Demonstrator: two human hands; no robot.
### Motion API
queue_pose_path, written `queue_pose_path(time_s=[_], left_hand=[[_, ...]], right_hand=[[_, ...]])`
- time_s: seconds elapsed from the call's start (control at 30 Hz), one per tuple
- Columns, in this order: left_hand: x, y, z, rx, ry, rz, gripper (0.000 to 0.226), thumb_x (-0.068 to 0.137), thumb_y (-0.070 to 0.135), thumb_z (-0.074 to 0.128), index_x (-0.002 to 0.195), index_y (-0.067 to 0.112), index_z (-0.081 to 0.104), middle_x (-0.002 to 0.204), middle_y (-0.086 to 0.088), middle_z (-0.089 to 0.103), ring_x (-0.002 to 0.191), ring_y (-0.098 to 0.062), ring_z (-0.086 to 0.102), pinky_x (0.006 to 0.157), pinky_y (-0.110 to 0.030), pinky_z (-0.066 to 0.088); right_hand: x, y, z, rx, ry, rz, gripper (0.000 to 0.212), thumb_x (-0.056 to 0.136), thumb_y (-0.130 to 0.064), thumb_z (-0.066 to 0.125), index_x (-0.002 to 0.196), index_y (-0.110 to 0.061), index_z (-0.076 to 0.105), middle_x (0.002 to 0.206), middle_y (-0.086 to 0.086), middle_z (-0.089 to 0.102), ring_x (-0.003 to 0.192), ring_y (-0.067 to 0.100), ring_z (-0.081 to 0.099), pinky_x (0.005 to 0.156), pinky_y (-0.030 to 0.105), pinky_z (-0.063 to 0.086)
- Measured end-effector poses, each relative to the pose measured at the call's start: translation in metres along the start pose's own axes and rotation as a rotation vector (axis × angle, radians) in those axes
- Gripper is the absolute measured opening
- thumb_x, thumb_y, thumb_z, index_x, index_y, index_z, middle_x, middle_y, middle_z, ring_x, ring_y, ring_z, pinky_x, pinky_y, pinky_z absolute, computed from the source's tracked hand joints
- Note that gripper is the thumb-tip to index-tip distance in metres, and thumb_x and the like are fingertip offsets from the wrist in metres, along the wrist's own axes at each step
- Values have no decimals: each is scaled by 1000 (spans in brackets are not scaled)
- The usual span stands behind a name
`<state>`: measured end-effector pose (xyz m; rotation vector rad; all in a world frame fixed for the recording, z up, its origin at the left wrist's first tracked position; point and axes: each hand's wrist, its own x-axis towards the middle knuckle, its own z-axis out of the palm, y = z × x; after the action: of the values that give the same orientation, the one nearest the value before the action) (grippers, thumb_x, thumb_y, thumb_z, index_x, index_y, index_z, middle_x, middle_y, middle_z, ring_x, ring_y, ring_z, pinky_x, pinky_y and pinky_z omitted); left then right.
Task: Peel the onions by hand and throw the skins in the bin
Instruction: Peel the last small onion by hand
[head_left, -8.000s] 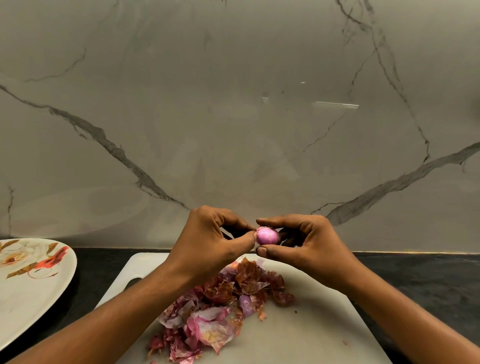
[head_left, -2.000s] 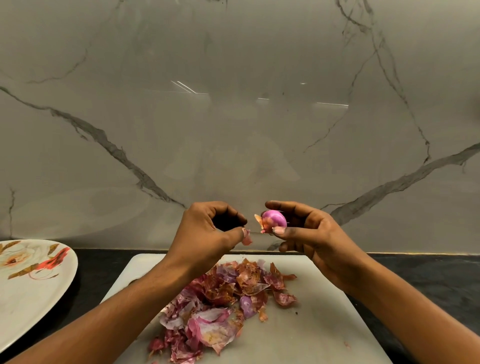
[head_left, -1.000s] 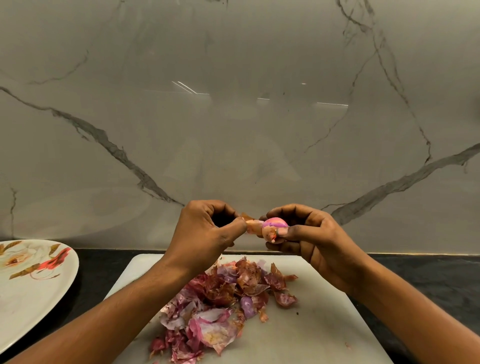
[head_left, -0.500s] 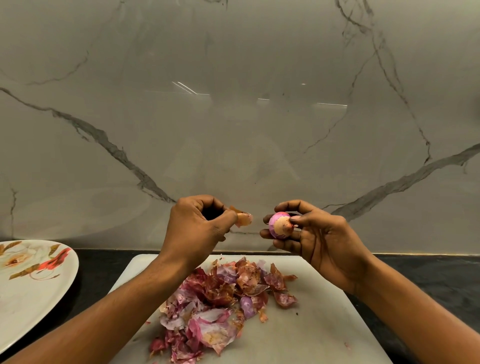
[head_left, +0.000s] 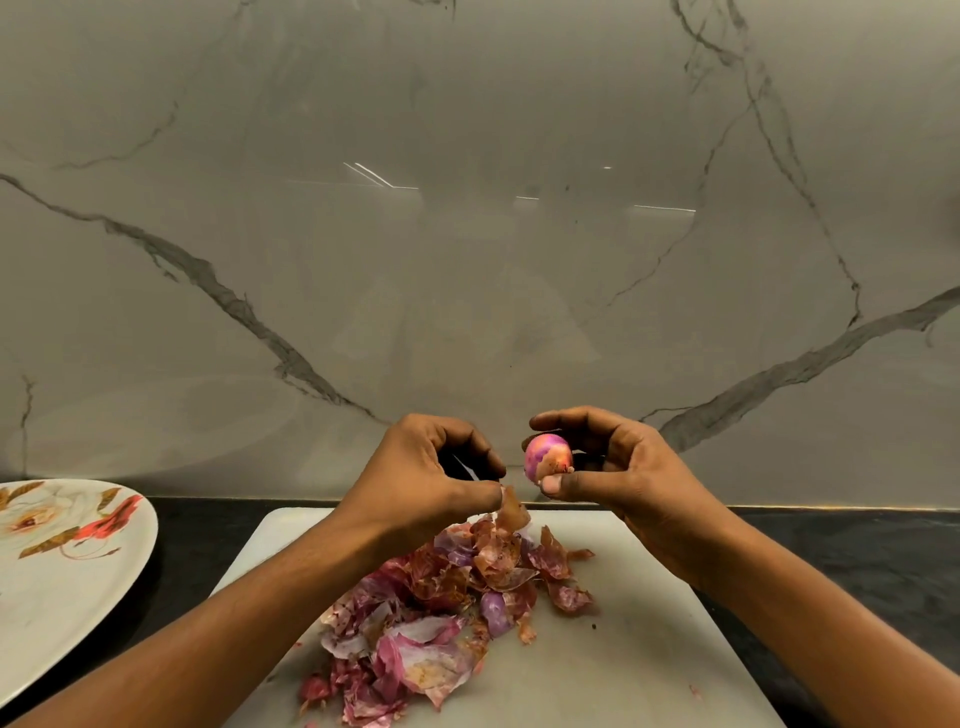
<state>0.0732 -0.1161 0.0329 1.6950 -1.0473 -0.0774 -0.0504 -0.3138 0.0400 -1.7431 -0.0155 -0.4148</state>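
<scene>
Nearest me on the cutting board lies a heap of onion skins, papery and brittle, so I'd scoop them up together rather than pick at them. Above the board's far edge the left hand pinches a loose scrap of skin. Beside it the right hand cradles the small onion between thumb and fingertips (firm, light and probably slick where bare, so best held by its ends).
</scene>
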Motion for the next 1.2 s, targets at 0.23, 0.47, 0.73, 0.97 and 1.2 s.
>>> queue_pose_path(time_s=[0.23,0.47,0.73,0.97,1.2], left_hand=[[0,-1,1,-55,14,6,11,91,7,76,87,12,85,77,-6,78,69,-23,72,62,-35,61],[-2,3,3,-78,38,49,16,85,25,84,93,12,85,79,-7,79,71,-26,74,63,-40,65],[-1,5,-1,-149,20,9,18,81,22,83,88,5,85,76,-13,78,70,-29,75,65,-31,64],[-2,2,0,-124,36,7,7,90,5,78,87,3,83,76,-11,78,69,-26,76,65,-31,64],[-1,4,4,-176,30,-13,10,94,9,74,93,6,84,82,-11,80,77,-28,77,70,-33,64]], right_hand=[[-1,1,-1,-20,-30,-22,49,78,10,82,119,-16,76,116,4,77,108,23,74,83,27,60],[-1,3,-2,-70,-61,-79,50,80,12,80,123,-15,75,116,3,78,109,24,75,86,30,62],[-1,6,-2,-105,-76,-103,55,79,12,81,125,-18,75,117,3,79,109,24,76,87,31,63],[-1,5,-1,-81,-82,-98,54,80,12,80,125,-17,75,117,2,79,110,24,75,86,30,63],[0,5,-1,-92,-24,-101,53,81,9,81,124,-21,75,116,-2,79,110,19,75,87,29,63]])
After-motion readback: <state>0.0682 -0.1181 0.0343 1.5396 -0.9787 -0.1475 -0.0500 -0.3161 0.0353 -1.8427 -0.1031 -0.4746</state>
